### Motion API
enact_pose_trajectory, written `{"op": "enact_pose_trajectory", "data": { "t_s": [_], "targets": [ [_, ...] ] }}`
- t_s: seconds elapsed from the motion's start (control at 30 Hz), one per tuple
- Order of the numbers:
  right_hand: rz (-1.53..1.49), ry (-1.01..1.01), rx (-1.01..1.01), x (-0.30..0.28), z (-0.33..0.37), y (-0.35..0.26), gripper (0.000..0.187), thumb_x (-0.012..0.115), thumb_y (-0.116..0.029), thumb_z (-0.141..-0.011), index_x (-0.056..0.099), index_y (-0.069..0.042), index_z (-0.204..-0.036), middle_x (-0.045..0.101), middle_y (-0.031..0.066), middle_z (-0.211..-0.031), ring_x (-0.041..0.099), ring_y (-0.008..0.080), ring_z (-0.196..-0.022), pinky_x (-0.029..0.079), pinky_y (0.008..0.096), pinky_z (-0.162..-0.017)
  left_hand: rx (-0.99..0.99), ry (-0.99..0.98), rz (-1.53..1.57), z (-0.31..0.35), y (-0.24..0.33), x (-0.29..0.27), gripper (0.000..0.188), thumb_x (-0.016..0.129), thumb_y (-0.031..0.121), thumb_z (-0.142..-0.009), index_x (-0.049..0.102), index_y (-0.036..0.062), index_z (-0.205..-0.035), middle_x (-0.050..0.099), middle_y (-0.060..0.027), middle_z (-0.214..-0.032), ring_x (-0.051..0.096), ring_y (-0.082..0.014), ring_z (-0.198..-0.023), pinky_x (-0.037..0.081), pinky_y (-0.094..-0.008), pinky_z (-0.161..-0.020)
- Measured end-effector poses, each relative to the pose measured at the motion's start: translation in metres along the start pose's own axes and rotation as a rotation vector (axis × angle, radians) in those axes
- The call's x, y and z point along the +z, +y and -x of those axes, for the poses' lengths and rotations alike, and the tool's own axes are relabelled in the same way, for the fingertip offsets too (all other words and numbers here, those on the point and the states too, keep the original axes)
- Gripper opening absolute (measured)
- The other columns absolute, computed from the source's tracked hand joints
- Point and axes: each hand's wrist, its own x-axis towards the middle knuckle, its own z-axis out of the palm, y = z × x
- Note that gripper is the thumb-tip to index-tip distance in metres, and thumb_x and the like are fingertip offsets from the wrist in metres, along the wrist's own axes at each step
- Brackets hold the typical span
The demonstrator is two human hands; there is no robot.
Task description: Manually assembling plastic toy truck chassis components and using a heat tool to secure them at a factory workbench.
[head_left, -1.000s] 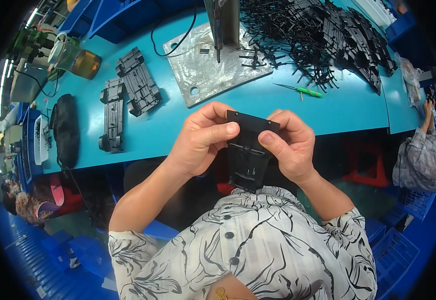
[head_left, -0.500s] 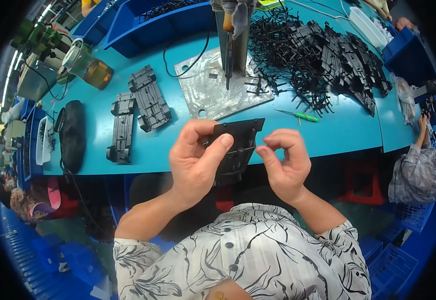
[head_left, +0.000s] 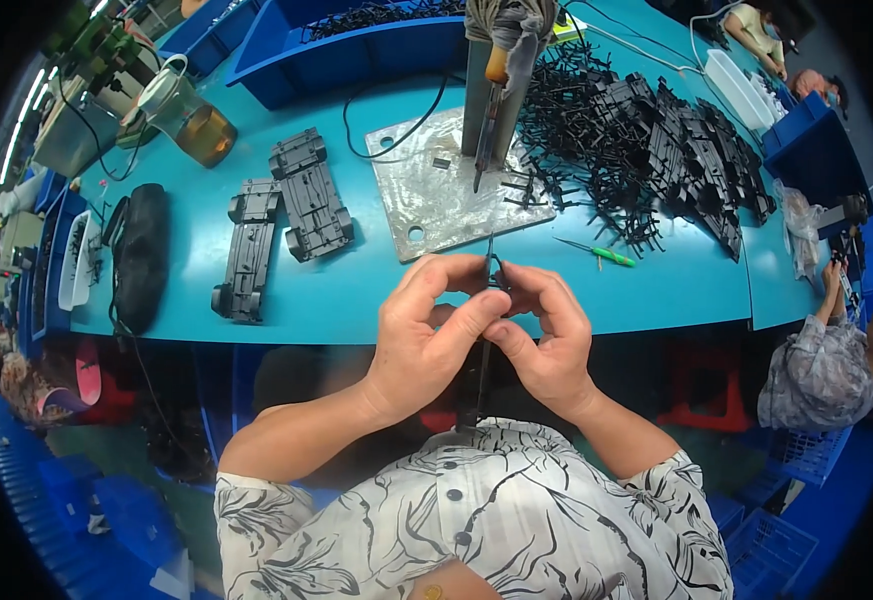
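Turned edge-on to me, a black plastic toy car chassis [head_left: 484,380] stands between my hands above the table's front edge. My left hand [head_left: 424,335] is closed on it, thumb and fingers gripping its upper part. On the other side, my right hand [head_left: 548,345] pinches a small black plastic part [head_left: 497,274] against the chassis; the fingertips partly hide it. Two more black chassis with wheels, a narrow one [head_left: 246,255] and a wider one [head_left: 314,195], lie to the left on the table.
Beyond my hands, a soldering iron [head_left: 487,130] hangs tip down over a metal plate [head_left: 436,185]. A green-handled screwdriver [head_left: 611,257] lies to its right, before a heap of black parts [head_left: 646,140]. A jug [head_left: 191,120], black pouch [head_left: 143,258] and blue bin [head_left: 346,65] stand around.
The chassis has swung from showing its broad face to edge-on. My right hand has moved left against it, and both hands are now close together.
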Motion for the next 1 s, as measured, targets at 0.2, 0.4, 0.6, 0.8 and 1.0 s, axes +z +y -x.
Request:
{"op": "enact_pose_trajectory", "data": {
  "t_s": [0.2,0.4,0.6,0.8,1.0],
  "targets": [
    [-0.283,-0.015,0.165,0.004,0.001,0.008,0.05,0.069,-0.027,-0.084,0.052,0.006,-0.116,0.057,0.0111,-0.105,0.059,0.0149,-0.086,0.05,0.0267,-0.077,-0.105,-0.092,0.04,0.0,-0.006,-0.005,0.027,0.055,0.003,-0.09,0.057,-0.0025,-0.117,0.053,-0.0087,-0.106,0.055,-0.0134,-0.093,0.049,-0.0229,-0.073],
    [-0.427,-0.05,0.372,0.0,-0.003,0.005,0.039,0.047,-0.027,-0.093,0.051,0.004,-0.116,0.06,0.009,-0.1,0.059,0.0136,-0.088,0.048,0.025,-0.076,-0.033,-0.136,-0.287,-0.011,-0.006,-0.016,0.028,0.059,0.001,-0.086,0.059,0.0001,-0.114,0.053,-0.0074,-0.105,0.053,-0.0124,-0.087,0.048,-0.0231,-0.073],
    [-0.658,-0.028,0.495,-0.002,-0.01,0.015,0.048,0.035,-0.036,-0.093,0.052,0.004,-0.115,0.061,0.0114,-0.103,0.061,0.0177,-0.088,0.05,0.029,-0.076,-0.298,0.026,0.006,-0.023,-0.026,-0.019,0.035,0.065,0.01,-0.084,0.055,-0.0026,-0.115,0.059,-0.0073,-0.1,0.056,-0.0127,-0.086,0.049,-0.0251,-0.067],
    [-0.52,-0.073,0.485,-0.006,-0.013,0.025,0.046,0.034,-0.034,-0.096,0.054,0.003,-0.113,0.063,0.0107,-0.1,0.061,0.0165,-0.087,0.049,0.0281,-0.076,-0.694,-0.137,0.432,-0.027,-0.031,-0.024,0.031,0.057,0.017,-0.091,0.055,0.0004,-0.118,0.063,-0.0048,-0.102,0.06,-0.0126,-0.089,0.05,-0.0289,-0.071],
    [-0.471,0.069,0.501,-0.012,-0.022,0.03,0.029,0.048,-0.023,-0.096,0.057,0.002,-0.108,0.063,0.007,-0.095,0.059,0.0116,-0.082,0.047,0.0245,-0.07,-0.759,-0.029,0.517,-0.034,-0.034,-0.025,0.027,0.061,0.021,-0.089,0.058,0.0023,-0.108,0.062,-0.0038,-0.09,0.058,-0.0127,-0.081,0.048,-0.0297,-0.068]
  ]
}}
